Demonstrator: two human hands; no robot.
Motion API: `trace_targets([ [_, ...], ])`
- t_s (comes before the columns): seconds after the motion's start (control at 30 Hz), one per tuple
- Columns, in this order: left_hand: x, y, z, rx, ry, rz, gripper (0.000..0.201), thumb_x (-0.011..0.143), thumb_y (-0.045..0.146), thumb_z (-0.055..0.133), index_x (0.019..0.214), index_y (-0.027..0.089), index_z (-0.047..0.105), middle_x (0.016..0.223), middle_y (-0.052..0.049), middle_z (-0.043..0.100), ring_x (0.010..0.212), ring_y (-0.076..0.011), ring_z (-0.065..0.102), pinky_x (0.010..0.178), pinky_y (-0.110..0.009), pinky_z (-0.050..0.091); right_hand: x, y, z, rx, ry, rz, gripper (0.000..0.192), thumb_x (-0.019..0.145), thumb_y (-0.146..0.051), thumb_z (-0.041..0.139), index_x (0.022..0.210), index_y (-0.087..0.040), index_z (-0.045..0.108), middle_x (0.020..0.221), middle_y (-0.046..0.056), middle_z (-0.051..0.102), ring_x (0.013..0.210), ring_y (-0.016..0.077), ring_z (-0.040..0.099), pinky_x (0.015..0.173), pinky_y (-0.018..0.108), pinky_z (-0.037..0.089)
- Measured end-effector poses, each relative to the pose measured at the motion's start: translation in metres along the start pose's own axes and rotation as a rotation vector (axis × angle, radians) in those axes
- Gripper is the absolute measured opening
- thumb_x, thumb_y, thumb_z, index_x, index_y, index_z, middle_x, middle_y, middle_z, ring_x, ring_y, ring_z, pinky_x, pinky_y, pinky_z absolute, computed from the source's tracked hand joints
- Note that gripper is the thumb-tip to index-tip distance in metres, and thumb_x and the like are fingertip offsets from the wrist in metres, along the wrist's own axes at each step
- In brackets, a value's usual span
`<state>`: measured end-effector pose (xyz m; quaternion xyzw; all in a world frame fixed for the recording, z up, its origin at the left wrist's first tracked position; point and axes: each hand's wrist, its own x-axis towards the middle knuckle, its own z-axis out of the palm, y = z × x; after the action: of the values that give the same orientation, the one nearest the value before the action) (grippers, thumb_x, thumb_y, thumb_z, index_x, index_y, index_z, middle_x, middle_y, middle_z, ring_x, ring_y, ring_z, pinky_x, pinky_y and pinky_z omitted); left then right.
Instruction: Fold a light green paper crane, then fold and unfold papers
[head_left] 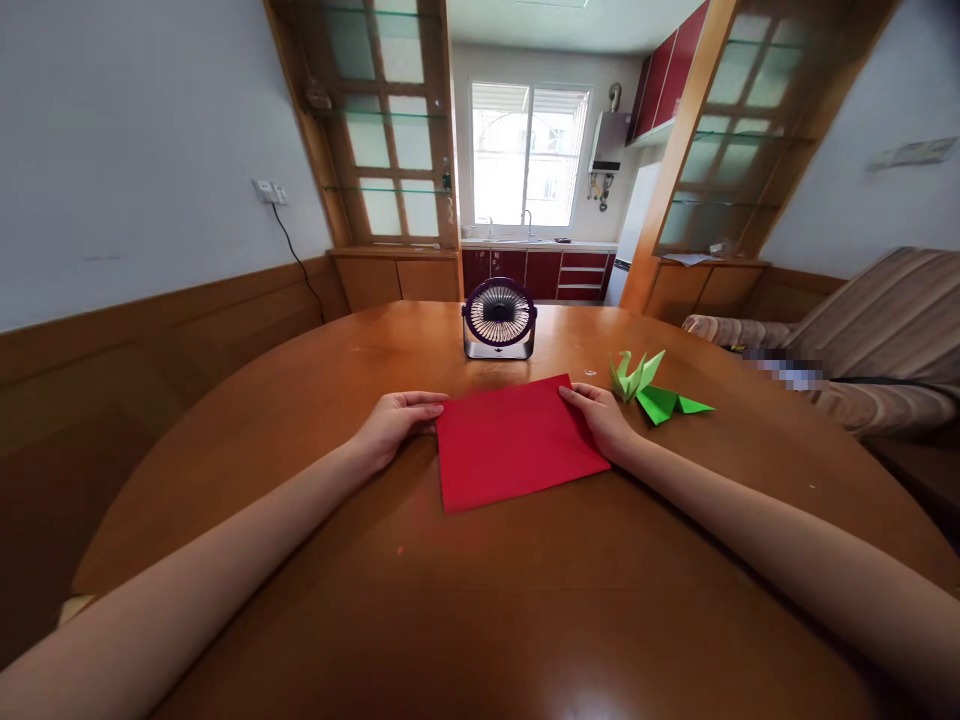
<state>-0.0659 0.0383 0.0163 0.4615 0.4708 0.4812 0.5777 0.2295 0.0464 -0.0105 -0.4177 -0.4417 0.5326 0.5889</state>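
Flat on the tabletop (300, 560), red paper (514, 440), left hand (394, 425) fingers curled at its left edge, right hand (604, 420) pressing its right edge, fan (499, 318) behind, green origami (649, 390) beside.

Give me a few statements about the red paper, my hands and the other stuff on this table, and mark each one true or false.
1. The red paper lies flat on the wooden table. True.
2. The left hand holds the green origami figure. False: it rests at the paper's left edge; the figure lies untouched to the right.
3. The right hand touches the paper's right edge. True.
4. A small desk fan stands beyond the paper. True.
5. The fan sits on top of the paper. False: it stands apart on bare wood.
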Motion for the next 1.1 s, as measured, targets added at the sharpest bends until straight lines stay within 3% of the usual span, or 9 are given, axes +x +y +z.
trace_targets([
  [0.3, -0.001, 0.001, -0.001, -0.004, -0.015, 0.003, 0.025, 0.065, 0.012, 0.075, 0.09, 0.011, 0.071, 0.084, -0.008, 0.074, 0.071, -0.0147, 0.069, 0.073, -0.027, 0.055, -0.001, -0.001, 0.0, -0.017, -0.002, 0.004, 0.03, 0.059, -0.038, 0.082, 0.077, -0.019, 0.069, 0.071, 0.003, 0.072, 0.066, 0.0206, 0.066, 0.061, 0.031, 0.052],
  [0.43, 0.002, -0.002, -0.003, 0.07, -0.023, 0.066, 0.026, 0.064, 0.017, 0.076, 0.089, 0.012, 0.07, 0.081, -0.006, 0.072, 0.068, -0.0143, 0.066, 0.07, -0.028, 0.053, -0.002, -0.001, 0.0, -0.151, -0.001, -0.041, 0.029, 0.062, -0.043, 0.077, 0.076, -0.019, 0.068, 0.071, 0.003, 0.071, 0.062, 0.0195, 0.063, 0.059, 0.031, 0.049],
  [0.53, 0.006, -0.007, -0.004, 0.314, 0.017, 0.225, 0.02, 0.069, 0.021, 0.07, 0.088, 0.014, 0.068, 0.081, -0.005, 0.071, 0.069, -0.0156, 0.064, 0.069, -0.029, 0.051, -0.001, -0.002, -0.002, -0.424, -0.031, -0.193, 0.025, 0.071, -0.044, 0.069, 0.076, -0.019, 0.069, 0.073, 0.003, 0.07, 0.065, 0.0192, 0.061, 0.059, 0.03, 0.045],
  [0.67, 0.006, -0.012, 0.0, 0.902, 0.093, 0.499, 0.017, 0.077, 0.016, 0.055, 0.088, 0.017, 0.069, 0.085, -0.007, 0.07, 0.081, -0.0214, 0.064, 0.078, -0.034, 0.048, 0.001, -0.003, -0.005, -0.905, -0.065, -0.416, 0.02, 0.079, -0.032, 0.06, 0.072, -0.017, 0.069, 0.076, 0.005, 0.066, 0.07, 0.0193, 0.057, 0.064, 0.03, 0.041],
  [0.83, -0.003, -0.012, 0.01, 1.441, 0.099, 0.672, 0.023, 0.084, 0.016, 0.046, 0.092, 0.015, 0.068, 0.093, -0.011, 0.069, 0.09, -0.0271, 0.06, 0.082, -0.039, 0.044, -0.001, -0.002, -0.003, -1.264, -0.113, -0.491, 0.019, 0.085, -0.022, 0.053, 0.072, -0.015, 0.066, 0.079, 0.007, 0.062, 0.07, 0.0172, 0.055, 0.064, 0.028, 0.039],
  [0.93, -0.007, -0.012, 0.016, 1.626, 0.109, 0.712, 0.024, 0.086, 0.018, 0.046, 0.092, 0.013, 0.068, 0.092, -0.015, 0.068, 0.091, -0.0305, 0.059, 0.08, -0.043, 0.043, -0.002, -0.002, -0.002, -1.311, -0.119, -0.505, 0.014, 0.085, -0.018, 0.053, 0.079, -0.014, 0.066, 0.085, 0.009, 0.064, 0.075, 0.0185, 0.057, 0.068, 0.028, 0.041],
  [1.0, -0.008, -0.011, 0.02, 1.667, 0.135, 0.78, 0.028, 0.088, 0.015, 0.043, 0.102, 0.013, 0.067, 0.103, -0.018, 0.067, 0.1, -0.0322, 0.058, 0.087, -0.046, 0.041, -0.003, -0.002, -0.001, -1.313, -0.119, -0.503, 0.013, 0.085, -0.017, 0.053, 0.085, -0.014, 0.066, 0.089, 0.01, 0.065, 0.079, 0.0195, 0.058, 0.07, 0.029, 0.042],
  [1.07, -0.006, -0.01, 0.025, 1.636, 0.051, 0.893, 0.037, 0.089, 0.01, 0.039, 0.117, 0.018, 0.063, 0.125, -0.016, 0.059, 0.118, -0.0316, 0.051, 0.099, -0.049, 0.035, -0.004, -0.002, 0.0, -1.311, -0.105, -0.493, 0.013, 0.085, -0.016, 0.053, 0.091, -0.014, 0.065, 0.091, 0.011, 0.065, 0.081, 0.0201, 0.059, 0.071, 0.029, 0.042],
  [1.1, -0.004, -0.01, 0.027, 1.606, -0.054, 0.942, 0.042, 0.089, 0.008, 0.038, 0.123, 0.021, 0.06, 0.135, -0.013, 0.054, 0.127, -0.0299, 0.045, 0.105, -0.049, 0.03, -0.005, -0.001, 0.0, -1.303, -0.097, -0.485, 0.015, 0.085, -0.016, 0.054, 0.095, -0.013, 0.064, 0.091, 0.011, 0.066, 0.081, 0.0201, 0.06, 0.071, 0.029, 0.043],
])
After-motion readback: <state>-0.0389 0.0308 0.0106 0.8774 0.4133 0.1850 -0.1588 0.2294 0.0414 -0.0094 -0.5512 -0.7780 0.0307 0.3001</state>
